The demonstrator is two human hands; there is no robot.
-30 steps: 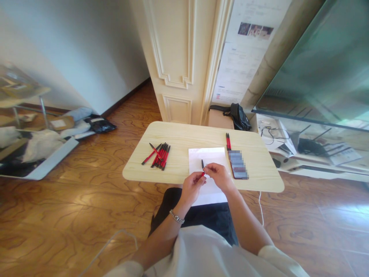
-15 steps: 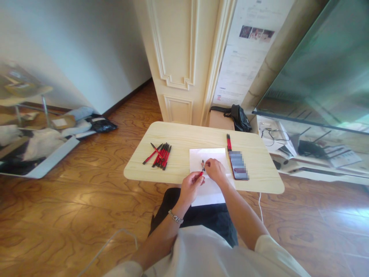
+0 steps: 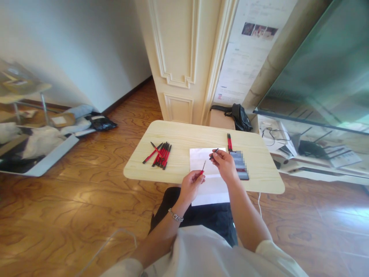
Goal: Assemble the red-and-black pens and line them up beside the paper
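Evidently the two hands stood apart above the white paper (image 3: 211,186). The left hand (image 3: 193,184) pinched a red barrel (image 3: 201,172) between thumb and fingers, a thin shaft pointing out of it, away from the body. The right hand (image 3: 224,163), farther out, held a black piece (image 3: 213,155) in its fingertips, perhaps a pen's tip section, though it was too small to be sure. On the pale table (image 3: 184,132), to the left, lay a bunch of red-and-black pens (image 3: 162,155), some crossed. Two more pens (image 3: 229,142) lay side by side at the far end of a phone (image 3: 242,165), partly hidden by the right hand.
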